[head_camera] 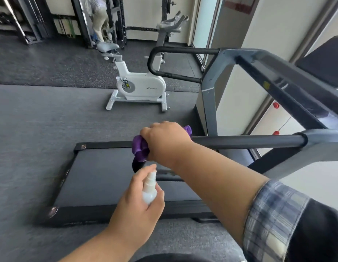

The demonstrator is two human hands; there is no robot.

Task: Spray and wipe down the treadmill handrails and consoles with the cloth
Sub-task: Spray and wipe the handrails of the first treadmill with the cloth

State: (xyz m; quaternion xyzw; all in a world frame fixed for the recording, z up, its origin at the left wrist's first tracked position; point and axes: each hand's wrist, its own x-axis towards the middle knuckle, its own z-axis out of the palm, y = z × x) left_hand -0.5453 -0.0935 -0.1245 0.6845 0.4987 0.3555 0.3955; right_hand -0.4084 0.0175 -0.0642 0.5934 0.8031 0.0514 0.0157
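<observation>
Purple cloth (pixel 139 148) bunched round dark handrail (pixel 240 141) end, white spray bottle (pixel 149 188) tilted just below

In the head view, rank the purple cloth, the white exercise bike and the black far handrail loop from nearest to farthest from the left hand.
From the left hand:
1. Purple cloth, just above it, gripped on the near rail by the right hand.
2. White exercise bike, on the floor beyond.
3. Black far handrail loop, past the bike's body.

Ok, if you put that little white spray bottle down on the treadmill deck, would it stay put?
Probably not reliably. The spray bottle looks slim and tall for its base, so it may tip if stood upright. Its body looks round, so once lying flat it could roll. It fits inside the left hand, so it is likely light and easily knocked.
</observation>
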